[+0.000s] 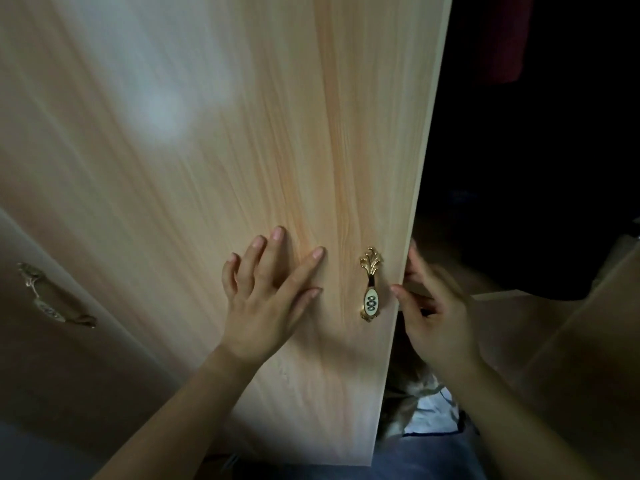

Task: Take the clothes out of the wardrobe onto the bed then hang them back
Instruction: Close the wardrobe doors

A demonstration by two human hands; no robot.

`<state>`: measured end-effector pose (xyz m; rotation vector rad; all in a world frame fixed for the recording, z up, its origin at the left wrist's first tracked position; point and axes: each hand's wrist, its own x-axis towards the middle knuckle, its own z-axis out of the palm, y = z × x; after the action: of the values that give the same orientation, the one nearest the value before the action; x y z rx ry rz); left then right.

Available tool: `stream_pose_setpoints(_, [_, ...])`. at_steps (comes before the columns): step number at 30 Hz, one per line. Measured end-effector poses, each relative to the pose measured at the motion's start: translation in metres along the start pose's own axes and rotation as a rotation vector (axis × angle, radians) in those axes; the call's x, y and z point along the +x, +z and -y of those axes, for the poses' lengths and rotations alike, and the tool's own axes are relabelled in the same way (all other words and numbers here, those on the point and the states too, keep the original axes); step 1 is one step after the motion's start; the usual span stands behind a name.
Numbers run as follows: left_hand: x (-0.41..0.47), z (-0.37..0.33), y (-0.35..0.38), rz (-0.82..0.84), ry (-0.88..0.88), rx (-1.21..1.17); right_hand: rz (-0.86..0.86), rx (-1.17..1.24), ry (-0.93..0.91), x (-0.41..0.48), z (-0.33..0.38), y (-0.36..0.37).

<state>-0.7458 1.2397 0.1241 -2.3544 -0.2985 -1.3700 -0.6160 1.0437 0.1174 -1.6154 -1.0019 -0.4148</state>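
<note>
In dim light, the left hand [266, 303] lies flat on the pale door [242, 133], the right hand [431, 313] grips its right edge, dark wardrobe [526, 174] beyond.

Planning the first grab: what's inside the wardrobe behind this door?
A red garment shows top right; pale bundled fabric lies low beside the door. The rest is dark or hidden.

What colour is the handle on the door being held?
The handle is gold, with a cream oval inset bearing small dark dots. It shows best in the head view.
</note>
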Motion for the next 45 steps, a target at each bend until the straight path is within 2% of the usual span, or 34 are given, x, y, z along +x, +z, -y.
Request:
stream_pose_setpoints(12, [0.014,0.018,0.03,-0.057,0.052,0.108,-0.065,-0.048,0.103,0.028,-0.018,0.03])
stream_pose_setpoints(16, [0.015,0.021,0.026,-0.052,0.07,0.074,-0.036,-0.098,0.21,0.024,-0.001,0.027])
stream_pose_setpoints(18, [0.016,0.02,0.019,-0.012,0.05,0.012,-0.003,-0.214,0.225,0.021,0.01,0.023])
stream_pose_setpoints(23, [0.014,0.0,-0.018,0.237,-0.022,-0.31,0.12,-0.591,0.3,-0.023,0.037,-0.006])
stream_pose_setpoints(27, [-0.005,-0.028,-0.033,0.509,0.045,-0.492,0.201,-0.795,0.502,-0.09,0.058,-0.055])
stream_pose_setpoints(31, [-0.026,-0.073,-0.043,0.707,0.107,-0.692,0.152,-0.83,0.669,-0.152,0.081,-0.114])
stream_pose_setpoints(35, [-0.028,-0.125,-0.062,0.764,0.233,-0.821,0.025,-0.975,0.729,-0.185,0.099,-0.177])
stream_pose_setpoints(40, [-0.015,-0.197,-0.083,0.772,0.368,-0.899,-0.122,-1.104,0.707,-0.205,0.112,-0.268])
stream_pose_setpoints(45, [-0.006,-0.283,-0.1,0.782,0.399,-0.947,-0.231,-1.118,0.715,-0.203,0.107,-0.368])
